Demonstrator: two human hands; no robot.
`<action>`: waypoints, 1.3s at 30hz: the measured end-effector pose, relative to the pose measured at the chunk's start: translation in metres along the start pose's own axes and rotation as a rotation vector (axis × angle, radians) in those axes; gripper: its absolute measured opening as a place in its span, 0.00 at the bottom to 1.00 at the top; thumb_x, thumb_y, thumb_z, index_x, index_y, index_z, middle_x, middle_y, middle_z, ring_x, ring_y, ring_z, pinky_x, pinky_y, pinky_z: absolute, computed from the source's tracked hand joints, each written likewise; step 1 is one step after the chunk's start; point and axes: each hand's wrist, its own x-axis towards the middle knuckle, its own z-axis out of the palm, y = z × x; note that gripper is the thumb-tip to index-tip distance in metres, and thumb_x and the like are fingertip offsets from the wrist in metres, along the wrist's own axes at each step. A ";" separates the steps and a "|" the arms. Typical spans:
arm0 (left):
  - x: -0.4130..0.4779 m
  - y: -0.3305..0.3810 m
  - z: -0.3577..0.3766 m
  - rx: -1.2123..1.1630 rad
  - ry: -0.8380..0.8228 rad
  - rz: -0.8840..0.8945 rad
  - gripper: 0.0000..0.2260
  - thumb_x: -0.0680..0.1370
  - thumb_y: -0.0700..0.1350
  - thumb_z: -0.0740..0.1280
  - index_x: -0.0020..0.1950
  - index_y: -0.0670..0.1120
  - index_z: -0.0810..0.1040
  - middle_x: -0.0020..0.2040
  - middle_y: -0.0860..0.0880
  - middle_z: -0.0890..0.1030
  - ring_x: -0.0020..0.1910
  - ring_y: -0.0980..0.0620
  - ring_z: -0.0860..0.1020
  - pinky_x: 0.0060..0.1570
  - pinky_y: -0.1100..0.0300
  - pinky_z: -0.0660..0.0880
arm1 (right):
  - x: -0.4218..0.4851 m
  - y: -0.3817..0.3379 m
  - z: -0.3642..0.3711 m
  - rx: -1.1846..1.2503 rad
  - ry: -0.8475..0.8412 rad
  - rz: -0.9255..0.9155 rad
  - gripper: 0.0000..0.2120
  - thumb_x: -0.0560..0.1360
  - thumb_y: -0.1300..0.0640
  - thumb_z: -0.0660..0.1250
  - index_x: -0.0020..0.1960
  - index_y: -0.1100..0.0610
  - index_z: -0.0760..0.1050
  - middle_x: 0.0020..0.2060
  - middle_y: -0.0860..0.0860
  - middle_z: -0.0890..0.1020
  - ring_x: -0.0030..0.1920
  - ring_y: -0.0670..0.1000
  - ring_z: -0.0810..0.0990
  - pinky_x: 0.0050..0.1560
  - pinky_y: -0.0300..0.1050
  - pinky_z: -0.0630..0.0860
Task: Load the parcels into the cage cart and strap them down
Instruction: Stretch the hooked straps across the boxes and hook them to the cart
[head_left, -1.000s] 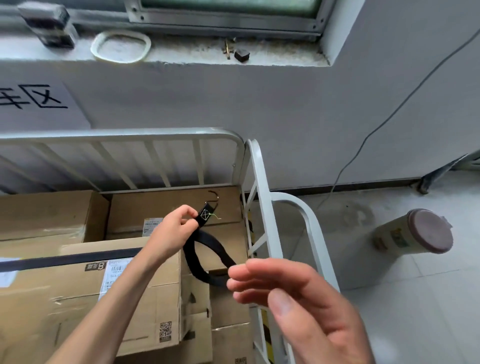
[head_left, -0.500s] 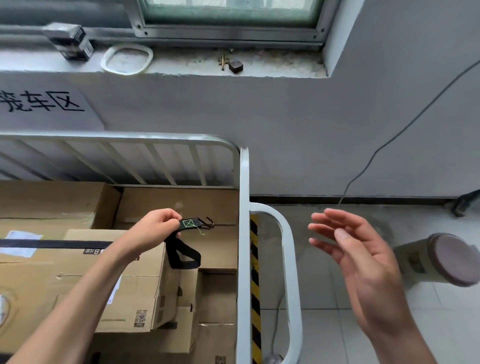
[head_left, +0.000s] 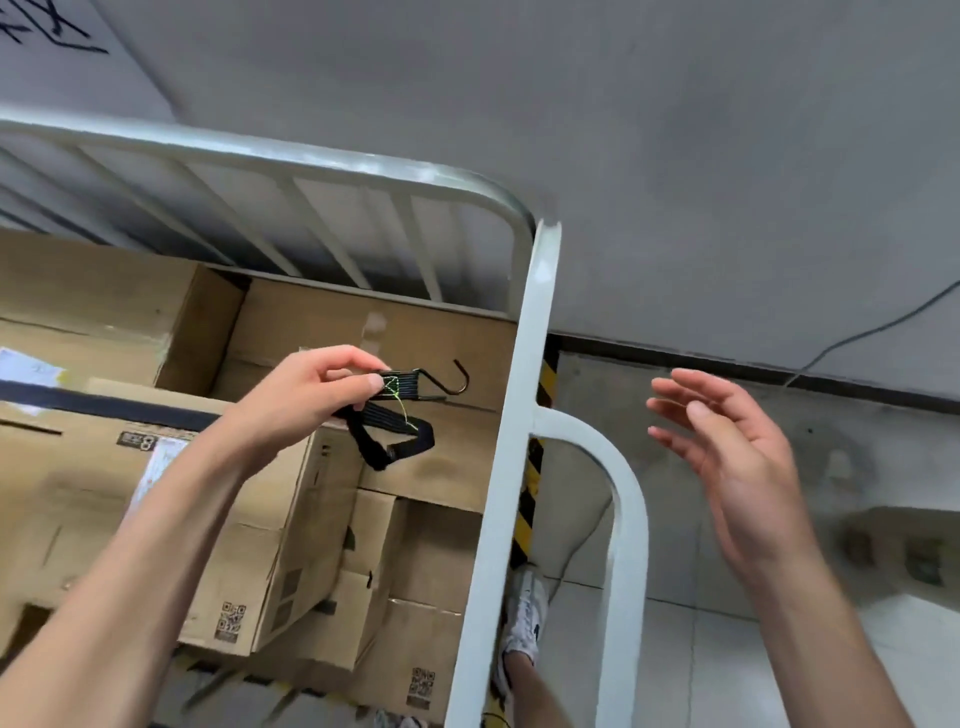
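The black strap (head_left: 397, 385) is held in the left grip (head_left: 306, 395), pinched between thumb and forefinger at its stitched end. Its metal hook (head_left: 460, 376) juts out just past the fingertips, curling upward. It points toward the side rail of the cage cart (head_left: 519, 415) and stays clear of it. Below the grip the strap's slack hangs in a short loop. Behind the wrist, the rest of the strap lies flat across the nearest of the parcels (head_left: 249, 519), which are stacked in the cart beneath the grip. The right grip (head_left: 737, 457) is released and holds nothing. It is on the far side of the rail, well apart from the strap.

Compared with half a second ago, the left grip keeps the same pinch on the strap's end and the right grip is still slack outside the rail. The view has dipped: the window sill is gone from sight, and a shoe (head_left: 524, 608) now shows on the floor (head_left: 675, 649) below the right grip.

The left forearm reaches in from the lower left over the parcels, with the knuckles up and the other fingers curled. The right forearm rises from the lower right, its palm turned toward the rail and its fingers straight and slightly spread before the grey wall (head_left: 675, 156).
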 end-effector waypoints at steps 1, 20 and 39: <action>0.009 0.001 0.001 -0.003 0.012 -0.006 0.06 0.80 0.45 0.69 0.50 0.54 0.85 0.45 0.42 0.85 0.42 0.55 0.81 0.49 0.58 0.76 | 0.011 0.003 -0.001 0.001 -0.006 0.017 0.18 0.82 0.66 0.57 0.55 0.51 0.82 0.55 0.53 0.85 0.58 0.55 0.82 0.55 0.48 0.81; 0.043 0.011 0.030 -0.103 -0.261 -0.229 0.08 0.80 0.43 0.69 0.52 0.51 0.88 0.39 0.45 0.84 0.43 0.54 0.83 0.44 0.69 0.77 | 0.080 0.028 0.016 -0.280 -0.283 0.286 0.11 0.79 0.62 0.66 0.54 0.49 0.81 0.49 0.46 0.87 0.34 0.42 0.76 0.30 0.34 0.69; 0.068 0.036 0.048 -0.007 -0.324 -0.142 0.08 0.80 0.46 0.69 0.57 0.51 0.85 0.50 0.48 0.88 0.50 0.55 0.85 0.52 0.66 0.79 | 0.086 0.020 0.042 -0.299 -0.494 0.364 0.04 0.80 0.60 0.66 0.49 0.58 0.80 0.41 0.48 0.87 0.38 0.44 0.83 0.32 0.36 0.75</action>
